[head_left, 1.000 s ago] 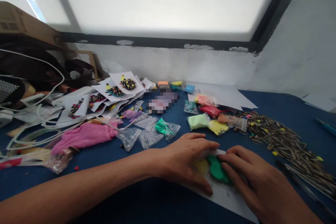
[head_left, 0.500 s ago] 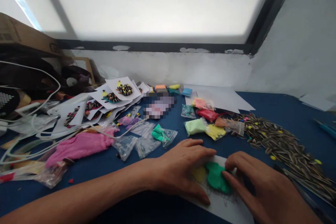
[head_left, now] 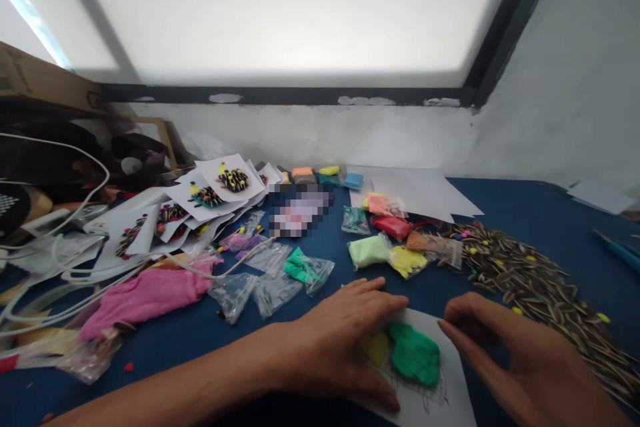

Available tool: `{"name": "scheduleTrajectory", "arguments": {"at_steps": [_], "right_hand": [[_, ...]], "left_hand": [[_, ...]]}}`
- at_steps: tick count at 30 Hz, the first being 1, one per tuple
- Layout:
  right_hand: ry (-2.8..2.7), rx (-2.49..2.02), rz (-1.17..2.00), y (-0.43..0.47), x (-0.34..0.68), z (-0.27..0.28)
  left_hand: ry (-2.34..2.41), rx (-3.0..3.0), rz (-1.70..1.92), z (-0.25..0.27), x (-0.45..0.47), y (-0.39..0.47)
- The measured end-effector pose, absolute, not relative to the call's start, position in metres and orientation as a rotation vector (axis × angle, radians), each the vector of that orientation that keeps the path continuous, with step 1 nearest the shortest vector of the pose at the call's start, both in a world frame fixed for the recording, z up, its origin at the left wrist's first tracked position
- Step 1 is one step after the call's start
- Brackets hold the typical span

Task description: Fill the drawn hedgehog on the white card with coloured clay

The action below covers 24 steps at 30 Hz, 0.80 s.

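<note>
A white sheet of paper (head_left: 417, 407) with pencil lines lies on the blue table in front of me. On it sits a flattened piece of green modelling clay (head_left: 416, 355), with a smaller yellow patch (head_left: 379, 349) at its left, partly behind my fingers. My left hand (head_left: 350, 343) rests over the sheet's left side, fingers and thumb spread around the yellow patch. Just right of the sheet is my right hand (head_left: 520, 353), apart from the clay. Its thumb and forefinger are curved with a gap between their tips, and nothing shows in them.
Sunflower seeds (head_left: 545, 287) are heaped at the right. Bagged clay, such as a pale green pack (head_left: 369, 251), lies ahead. To the left are pink clay (head_left: 150, 297), white cables and finished seed pictures (head_left: 233, 180). Blank paper (head_left: 425, 193) lies by the wall.
My right hand has drawn back to the right, off the green clay, which now shows whole. My left hand stays in nearly the same place. The view has shifted slightly.
</note>
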State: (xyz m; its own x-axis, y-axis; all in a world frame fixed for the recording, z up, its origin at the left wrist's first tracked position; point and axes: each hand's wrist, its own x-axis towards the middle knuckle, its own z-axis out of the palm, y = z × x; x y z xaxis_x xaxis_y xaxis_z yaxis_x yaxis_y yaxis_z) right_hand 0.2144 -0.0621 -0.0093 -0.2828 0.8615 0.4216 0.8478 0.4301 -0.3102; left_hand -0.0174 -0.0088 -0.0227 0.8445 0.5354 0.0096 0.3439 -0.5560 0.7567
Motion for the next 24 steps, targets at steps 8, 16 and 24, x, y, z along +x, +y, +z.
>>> {"name": "scheduleTrajectory", "arguments": {"at_steps": [8,16,24], "right_hand": [[-2.205,-1.471,-0.028,-0.06,0.228,-0.016],[-2.281,-1.68,0.026,-0.054,0.229,-0.028],[-2.302,-1.683,0.161,-0.052,0.227,-0.02]], "left_hand": [[0.616,2.265,0.224,-0.019,-0.02,-0.012],[0.634,2.278,0.205,-0.015,-0.018,-0.016],[0.659,2.322,0.208,-0.016,-0.016,-0.015]]}}
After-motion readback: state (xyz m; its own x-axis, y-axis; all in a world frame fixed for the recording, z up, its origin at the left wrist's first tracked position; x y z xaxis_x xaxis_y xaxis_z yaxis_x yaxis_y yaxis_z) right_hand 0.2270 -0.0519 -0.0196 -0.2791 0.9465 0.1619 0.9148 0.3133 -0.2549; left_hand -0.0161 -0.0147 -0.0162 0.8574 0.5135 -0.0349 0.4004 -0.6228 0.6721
